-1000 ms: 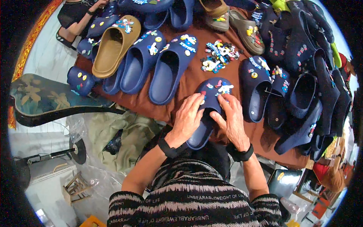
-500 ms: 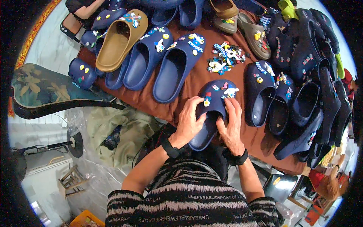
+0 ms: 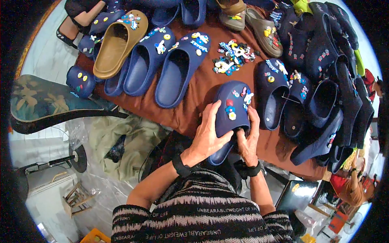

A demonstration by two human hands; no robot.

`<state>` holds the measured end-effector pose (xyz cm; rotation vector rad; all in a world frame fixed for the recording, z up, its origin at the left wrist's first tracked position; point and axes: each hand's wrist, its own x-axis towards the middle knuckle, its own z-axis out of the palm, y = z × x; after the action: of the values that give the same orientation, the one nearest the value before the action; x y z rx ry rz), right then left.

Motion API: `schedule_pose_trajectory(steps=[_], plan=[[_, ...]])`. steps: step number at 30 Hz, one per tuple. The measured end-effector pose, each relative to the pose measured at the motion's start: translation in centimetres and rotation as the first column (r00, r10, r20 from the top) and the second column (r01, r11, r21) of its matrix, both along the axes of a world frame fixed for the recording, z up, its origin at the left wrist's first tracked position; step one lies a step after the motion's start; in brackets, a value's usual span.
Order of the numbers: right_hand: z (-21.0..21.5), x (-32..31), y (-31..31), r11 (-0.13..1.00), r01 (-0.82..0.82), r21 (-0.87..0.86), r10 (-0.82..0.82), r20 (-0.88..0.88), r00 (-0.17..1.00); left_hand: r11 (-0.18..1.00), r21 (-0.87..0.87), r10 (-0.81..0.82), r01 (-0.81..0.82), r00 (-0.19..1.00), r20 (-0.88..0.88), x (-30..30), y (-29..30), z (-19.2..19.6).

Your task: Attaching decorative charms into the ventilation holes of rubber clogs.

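Between my two hands is a navy blue clog [image 3: 230, 95], its toe pointing away from me and its upper dotted with colourful charms [image 3: 230, 113]. My left hand [image 3: 210, 131] grips the clog's left side, fingers along the upper and thumb at the opening's edge. My right hand [image 3: 248, 135] holds the right side, its thumb reaching into the opening and hidden there in part. Beyond the clog, a pile of loose charms [image 3: 233, 56] lies on the brown cloth [image 3: 194, 115]. A decorated navy clog [image 3: 272, 93] lies just right of my right hand.
Left of the charm pile stand several navy clogs [image 3: 170, 83] and a tan clog [image 3: 111, 56]. Dark clogs crowd the right side, with a grey clog [image 3: 263, 34] behind them. A flower-patterned padded seat [image 3: 44, 101] is at left. Another person's arm [image 3: 95, 14] shows at the far left.
The clog in my hands has tilted, showing more of its upper and less of its opening. My right thumb has moved into the opening. The whole view has shifted slightly.
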<state>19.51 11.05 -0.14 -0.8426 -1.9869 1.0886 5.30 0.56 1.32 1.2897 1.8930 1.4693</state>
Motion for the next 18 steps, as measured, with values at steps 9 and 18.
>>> schedule_pose_trajectory(steps=[9,18], plan=[[2.5,0.4,-1.2,0.949,-0.053,0.309,0.000,0.169,0.986,0.993,-0.107,0.050,-0.043,0.997,0.060,-0.3,-0.8,0.2],[1.4,3.1,-3.7,0.996,-0.021,0.091,0.008,0.139,0.990,0.995,0.071,0.053,-0.068,0.980,0.193,-4.4,-3.6,1.9]])
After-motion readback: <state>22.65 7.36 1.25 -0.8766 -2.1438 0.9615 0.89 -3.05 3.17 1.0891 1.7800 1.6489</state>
